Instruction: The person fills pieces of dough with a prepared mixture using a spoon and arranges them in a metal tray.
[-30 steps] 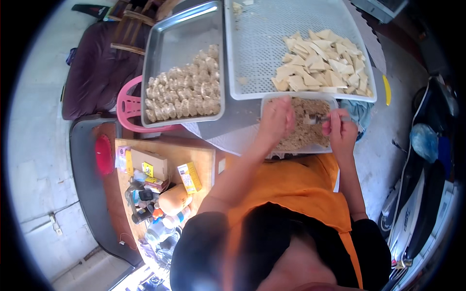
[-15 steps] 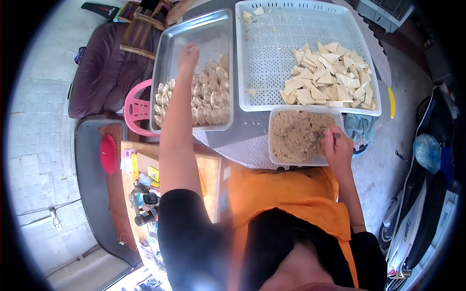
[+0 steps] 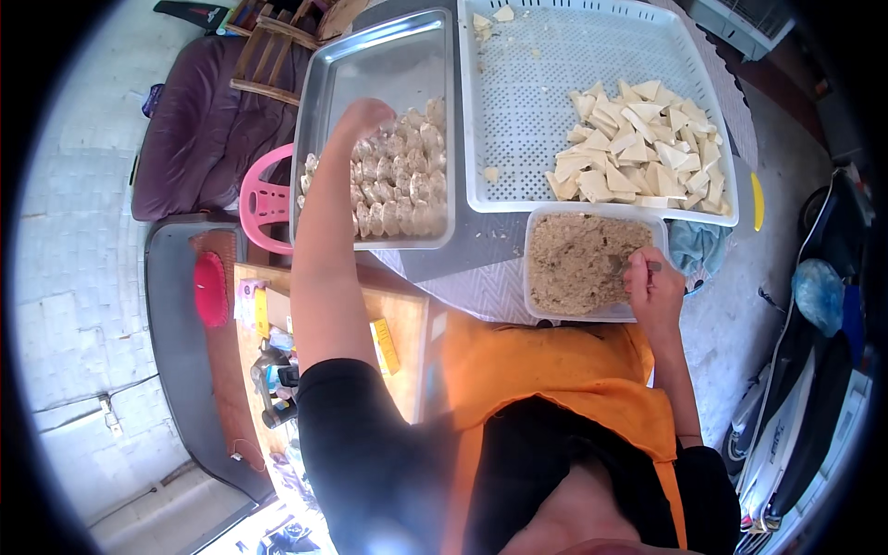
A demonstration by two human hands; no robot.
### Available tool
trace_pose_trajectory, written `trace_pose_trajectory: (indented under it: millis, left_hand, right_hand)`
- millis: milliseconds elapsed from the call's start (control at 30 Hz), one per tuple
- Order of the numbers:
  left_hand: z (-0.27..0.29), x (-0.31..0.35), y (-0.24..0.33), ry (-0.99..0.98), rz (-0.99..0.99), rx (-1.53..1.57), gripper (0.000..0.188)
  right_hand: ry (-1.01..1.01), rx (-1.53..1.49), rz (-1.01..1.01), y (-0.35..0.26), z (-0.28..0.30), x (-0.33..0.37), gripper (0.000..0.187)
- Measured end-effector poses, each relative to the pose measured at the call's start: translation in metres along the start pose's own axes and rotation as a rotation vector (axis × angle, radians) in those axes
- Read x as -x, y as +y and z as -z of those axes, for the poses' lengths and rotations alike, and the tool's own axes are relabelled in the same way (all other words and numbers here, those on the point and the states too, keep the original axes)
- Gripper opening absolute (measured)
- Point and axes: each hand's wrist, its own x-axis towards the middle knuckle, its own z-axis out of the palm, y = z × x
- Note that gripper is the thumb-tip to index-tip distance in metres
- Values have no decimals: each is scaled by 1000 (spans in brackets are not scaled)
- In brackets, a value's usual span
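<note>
Gripping a utensil in right hand at tub; poising left hand, of indiscernible grip, over metal tray.

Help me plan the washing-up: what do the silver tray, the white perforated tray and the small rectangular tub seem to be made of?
Silver tray: metal, perhaps stainless steel or aluminium; smooth and shiny, judging by its bright reflections.
White perforated tray: probably moulded plastic, given its regular holes and rounded corners.
Small rectangular tub: likely plastic, its pale walls looking slightly translucent; finish unclear.
</note>
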Motion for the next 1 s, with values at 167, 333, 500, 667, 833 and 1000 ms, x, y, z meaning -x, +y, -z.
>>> trace_pose_trajectory:
  millis: [167, 333, 500, 667, 833, 1000]
  left_hand:
    - [-2, -1, 16, 60, 125, -172, 33]
    - [-34, -4, 91, 348, -285, -669, 33]
    - [-130, -16, 179, 380, -667, -193, 23]
    - [-190, -17, 238, 149, -560, -253, 42]
    - [-184, -2, 232, 250, -530, -416, 46]
    - [-160, 32, 188, 139, -354, -23, 42]
  right_hand:
    - [22, -7, 6, 1, 1, 1, 6]
    - [16, 3, 3, 0, 3, 0, 5]
    - [28, -42, 44, 1, 2, 0, 5]
    - [50, -17, 53, 3, 3, 1, 5]
    - [76, -21, 64, 2, 3, 2, 6]
    - [64, -39, 81, 4, 2, 2, 5]
